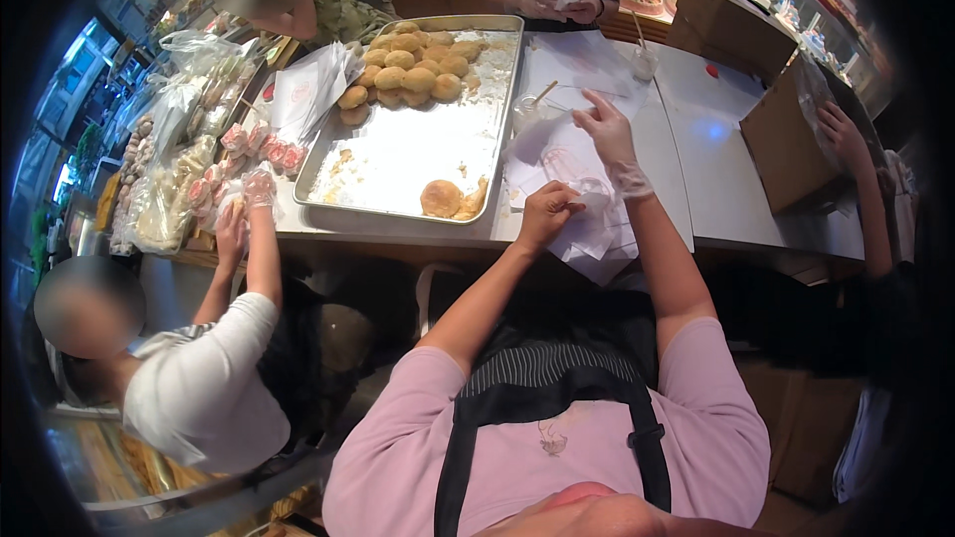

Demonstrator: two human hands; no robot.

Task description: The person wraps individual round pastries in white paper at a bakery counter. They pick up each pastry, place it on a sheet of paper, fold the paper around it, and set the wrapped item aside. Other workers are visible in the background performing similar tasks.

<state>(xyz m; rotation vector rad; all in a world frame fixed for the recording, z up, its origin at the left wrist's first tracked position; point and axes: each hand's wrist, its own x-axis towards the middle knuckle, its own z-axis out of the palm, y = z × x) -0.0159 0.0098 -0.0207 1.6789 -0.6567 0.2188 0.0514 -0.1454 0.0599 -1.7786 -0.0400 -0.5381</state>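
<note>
Far left there's a heap of clear plastic bags (159, 174), crinkly stuff, then a co-worker's gloved hand (259, 189) by some pink-and-white packets (281, 155). Next is the tray (408, 159), shallow shiny metal, its long side running away from the person and leaning a bit right. Round, matte golden buns (394, 78) pile up at its far end. Just right of the tray, the left hand (547, 216) is bare and curled, thumb and finger pinched on a thin white sheet (594, 201) right over the loose papers (557, 161), which have a corner aimed back at the person. The right hand (605, 129), in a clear baggy glove, reaches past it, fingers mostly spread and pointing away and left, nothing gripped that I can see. Brown cardboard box (781, 164) over on the right.
</note>
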